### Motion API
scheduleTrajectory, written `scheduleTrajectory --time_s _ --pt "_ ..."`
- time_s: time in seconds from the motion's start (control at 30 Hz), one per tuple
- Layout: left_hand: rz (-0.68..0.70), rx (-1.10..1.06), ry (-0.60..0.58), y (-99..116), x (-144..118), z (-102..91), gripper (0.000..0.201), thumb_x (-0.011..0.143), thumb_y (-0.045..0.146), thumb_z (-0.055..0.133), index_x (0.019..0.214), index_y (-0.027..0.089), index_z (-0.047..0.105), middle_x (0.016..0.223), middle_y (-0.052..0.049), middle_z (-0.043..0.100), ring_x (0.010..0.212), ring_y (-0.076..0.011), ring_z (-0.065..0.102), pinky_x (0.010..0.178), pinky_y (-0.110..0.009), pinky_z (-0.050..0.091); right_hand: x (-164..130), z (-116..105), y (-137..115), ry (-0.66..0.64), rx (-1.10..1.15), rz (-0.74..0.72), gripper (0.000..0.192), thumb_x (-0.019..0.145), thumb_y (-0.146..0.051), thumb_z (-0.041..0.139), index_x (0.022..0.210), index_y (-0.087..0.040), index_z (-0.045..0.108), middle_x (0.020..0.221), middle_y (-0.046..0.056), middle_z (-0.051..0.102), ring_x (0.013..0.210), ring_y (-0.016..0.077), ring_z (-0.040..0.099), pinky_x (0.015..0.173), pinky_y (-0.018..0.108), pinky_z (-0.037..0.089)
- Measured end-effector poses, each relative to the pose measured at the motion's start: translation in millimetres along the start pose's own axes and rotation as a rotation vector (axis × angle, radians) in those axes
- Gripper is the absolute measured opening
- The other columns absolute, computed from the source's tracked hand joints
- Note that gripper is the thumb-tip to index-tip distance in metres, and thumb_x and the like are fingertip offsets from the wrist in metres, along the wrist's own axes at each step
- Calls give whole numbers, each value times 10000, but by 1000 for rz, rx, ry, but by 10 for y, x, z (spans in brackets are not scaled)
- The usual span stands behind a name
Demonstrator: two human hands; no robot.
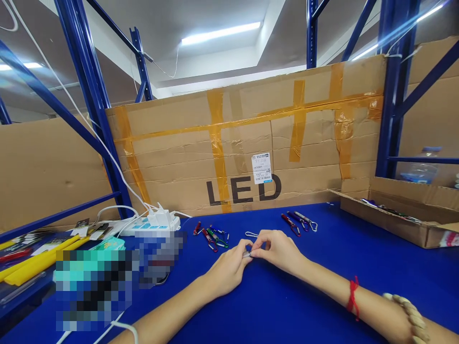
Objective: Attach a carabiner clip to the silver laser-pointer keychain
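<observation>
My left hand (229,270) and my right hand (278,248) meet over the blue table (322,267), both pinching one small silver keychain light (247,254) between the fingertips. A silver clip (251,234) lies just beyond the hands. To the left of it lies a small pile of coloured keychain lights (211,236). Further right, three more keychain lights (299,221) lie side by side. A red string and a bead bracelet circle my right wrist.
A shallow cardboard box (401,215) holding more lights sits at the right. A white power strip (154,223) with plugs and cables stands at the back left, beside yellow tubes (39,260). A taped cardboard wall (244,143) marked LED closes the back between blue rack posts.
</observation>
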State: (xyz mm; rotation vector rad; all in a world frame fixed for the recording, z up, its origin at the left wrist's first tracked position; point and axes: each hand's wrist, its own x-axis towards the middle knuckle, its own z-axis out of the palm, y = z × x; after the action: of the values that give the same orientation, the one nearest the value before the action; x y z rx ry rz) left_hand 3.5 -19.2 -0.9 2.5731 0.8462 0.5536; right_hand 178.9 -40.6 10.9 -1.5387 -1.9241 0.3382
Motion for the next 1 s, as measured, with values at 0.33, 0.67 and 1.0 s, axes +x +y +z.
scheduleTrajectory --time_s 0.33,0.67,1.0 --pt "22 -10 25 -11 0 10 191 919 214 335 1103 222 384 1042 -37 564 933 -179 548 769 -262 395 16 101 95 -43 229 26 196 682 -336 620 690 -159 703 745 38 662 702 168 575 600 238 386" --pt "43 -144 97 -26 49 14 182 927 222 334 1079 182 426 1023 -49 563 912 -155 537 808 -263 391 95 111 143 -64 367 26 307 701 -437 600 745 -141 671 710 32 638 444 90 490 436 209 345" --pt "-39 -10 214 -119 74 30 201 923 197 305 1020 173 480 837 -42 525 848 -184 454 799 -319 383 120 102 119 9 384 -19 376 760 -495 518 793 -129 600 779 36 602 437 70 450 446 216 348"
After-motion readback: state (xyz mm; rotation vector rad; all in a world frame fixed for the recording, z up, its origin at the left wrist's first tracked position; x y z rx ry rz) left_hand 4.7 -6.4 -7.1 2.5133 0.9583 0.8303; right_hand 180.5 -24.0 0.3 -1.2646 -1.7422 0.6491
